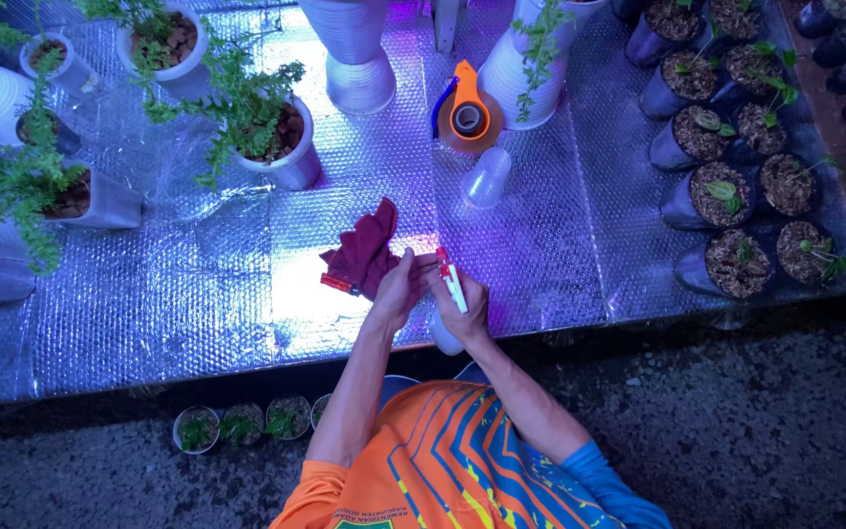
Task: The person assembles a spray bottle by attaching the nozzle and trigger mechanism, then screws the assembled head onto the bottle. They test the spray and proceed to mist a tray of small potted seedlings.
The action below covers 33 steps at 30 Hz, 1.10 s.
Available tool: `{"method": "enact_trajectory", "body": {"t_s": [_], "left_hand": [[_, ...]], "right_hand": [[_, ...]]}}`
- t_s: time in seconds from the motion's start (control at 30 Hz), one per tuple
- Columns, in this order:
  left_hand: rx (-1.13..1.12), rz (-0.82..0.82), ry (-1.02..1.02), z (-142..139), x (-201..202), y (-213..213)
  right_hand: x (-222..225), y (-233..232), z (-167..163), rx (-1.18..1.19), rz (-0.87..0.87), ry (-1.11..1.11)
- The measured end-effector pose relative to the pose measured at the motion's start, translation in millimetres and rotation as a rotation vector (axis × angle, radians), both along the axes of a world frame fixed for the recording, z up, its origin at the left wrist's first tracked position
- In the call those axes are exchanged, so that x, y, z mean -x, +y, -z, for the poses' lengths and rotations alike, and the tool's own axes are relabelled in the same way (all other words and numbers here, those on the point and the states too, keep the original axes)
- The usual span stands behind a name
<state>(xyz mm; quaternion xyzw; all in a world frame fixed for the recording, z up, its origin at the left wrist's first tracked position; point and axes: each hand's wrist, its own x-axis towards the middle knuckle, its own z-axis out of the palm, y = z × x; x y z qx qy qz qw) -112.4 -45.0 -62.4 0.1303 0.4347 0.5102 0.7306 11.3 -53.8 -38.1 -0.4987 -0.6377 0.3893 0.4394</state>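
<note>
Here, along the left edge of the tabletop (198, 294), white pots (291, 157) hold ferny green plants in brownish soil. Near the front edge at the middle lies a dark red cloth (364, 250), soft and limp, with a small red lighter (338, 284) just beside it. The left hand (399, 289) is half curled, its fingers touching the top of a spray bottle (452, 294); whether it grips I cannot tell. The right hand (464, 309) is clenched round the bottle's neck, the white body hanging below the tabletop's front edge. The bottle looks light, stiff plastic, likely slippery if wet, best held at the neck under the trigger. Behind it lie an empty clear cup (487, 178) on its side and an orange tape dispenser (469, 118). At the right edge, dark bags (722, 196) hold soil and small seedlings.
</note>
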Motion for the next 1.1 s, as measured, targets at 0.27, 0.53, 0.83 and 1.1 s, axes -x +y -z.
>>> {"method": "enact_trajectory", "body": {"t_s": [0.27, 0.53, 0.83, 1.1], "left_hand": [[-0.052, 0.044, 0.0, 11, -2, -1], [-0.843, 0.567, 0.541, 28, -54, -30], [-0.996, 0.643, 0.718, 30, -218, -60], [-0.96, 0.983, 0.704, 34, -357, -97]], "right_hand": [[-2, -2, 4, 0.062, -0.021, 0.047], [-68, -10, 21, 0.152, 0.167, 0.351], [-195, -51, 24, -0.004, 0.51, 0.301], [-351, -100, 28, 0.187, 0.817, -0.081]]}}
